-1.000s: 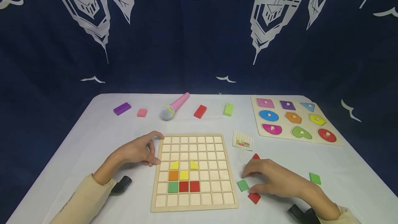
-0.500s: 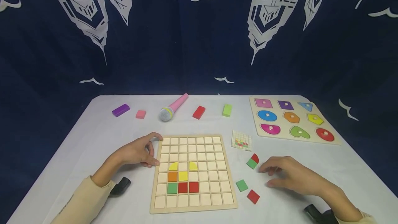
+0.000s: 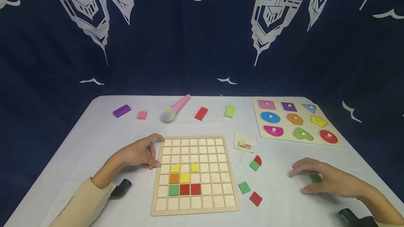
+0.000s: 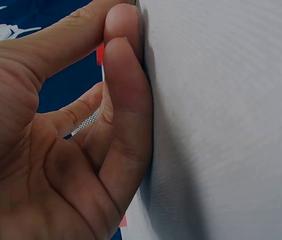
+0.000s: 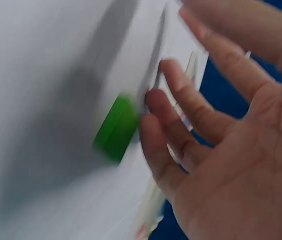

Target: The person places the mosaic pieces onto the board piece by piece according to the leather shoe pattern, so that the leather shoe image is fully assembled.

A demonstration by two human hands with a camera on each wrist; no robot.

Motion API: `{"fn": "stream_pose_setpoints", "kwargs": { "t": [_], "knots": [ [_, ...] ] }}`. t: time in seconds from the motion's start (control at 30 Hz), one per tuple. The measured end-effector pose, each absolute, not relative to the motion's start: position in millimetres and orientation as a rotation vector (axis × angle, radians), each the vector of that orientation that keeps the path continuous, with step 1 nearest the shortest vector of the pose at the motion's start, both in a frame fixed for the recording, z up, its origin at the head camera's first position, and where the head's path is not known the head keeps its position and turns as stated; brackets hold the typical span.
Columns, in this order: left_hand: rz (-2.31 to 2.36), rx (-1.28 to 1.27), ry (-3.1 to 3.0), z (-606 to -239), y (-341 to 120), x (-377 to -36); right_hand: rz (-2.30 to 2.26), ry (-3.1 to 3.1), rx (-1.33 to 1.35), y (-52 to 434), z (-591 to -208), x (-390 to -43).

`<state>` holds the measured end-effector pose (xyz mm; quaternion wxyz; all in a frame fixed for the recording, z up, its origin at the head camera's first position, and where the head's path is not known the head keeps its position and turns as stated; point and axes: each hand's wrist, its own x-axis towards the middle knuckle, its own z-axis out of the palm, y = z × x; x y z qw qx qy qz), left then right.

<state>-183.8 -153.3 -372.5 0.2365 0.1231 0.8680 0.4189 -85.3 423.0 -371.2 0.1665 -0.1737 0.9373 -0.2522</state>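
Now your right hand (image 3: 332,179) has moved away from red square tile (image 3: 256,199) | green block (image 3: 315,178) between spread fingers, unpinched | left hand (image 3: 137,154): thumb, index apart, touching grid board (image 3: 203,149) | likely reaching

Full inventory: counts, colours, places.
Grid board: 1, beige, centre
Tiles: 7, yellow, orange, green, red, on board
Loose tiles: 4, green, red, right of board
Piece: 1, green, farther right
Card: 1, pale, right of board
Shape puzzle: 1, multicoloured, far right
Microphone: 1, pink, grey, far side
Blocks: 4, purple, pink, red, lime, far side
Table: 1, white, underneath
Backdrop: 1, navy, white, behind
Devices: 2, black, at wrists
Sleeves: 2, beige, forearms
Left hand: 1, touching board
Right hand: 1, by that piece
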Motion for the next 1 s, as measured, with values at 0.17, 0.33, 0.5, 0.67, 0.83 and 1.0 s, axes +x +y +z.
{"fn": "stream_pose_setpoints", "kwargs": {
  "t": [0.17,0.33,0.5,0.67,0.83,1.0],
  "knots": [
    [1.155,0.347,2.373,-372.4,-153.2,-183.4,-0.924,2.488,-0.460,455.2,-378.3,-89.8],
    [1.159,0.353,2.369,-372.8,-153.1,-184.3,-0.997,2.471,-0.407,476.8,-385.4,-91.4],
    [1.169,0.364,2.362,-372.5,-153.4,-186.3,-0.912,2.591,-0.427,484.0,-385.4,-91.1],
    [1.168,0.360,2.363,-372.4,-153.8,-186.3,-0.855,2.605,-0.470,483.2,-381.0,-98.4],
    [1.170,0.353,2.361,-371.7,-153.5,-186.0,-0.885,2.614,-0.575,479.1,-380.4,-104.2],
    [1.151,0.342,2.371,-372.0,-152.9,-185.1,-0.900,2.624,-0.562,468.4,-381.7,-105.9]
  ]
}}
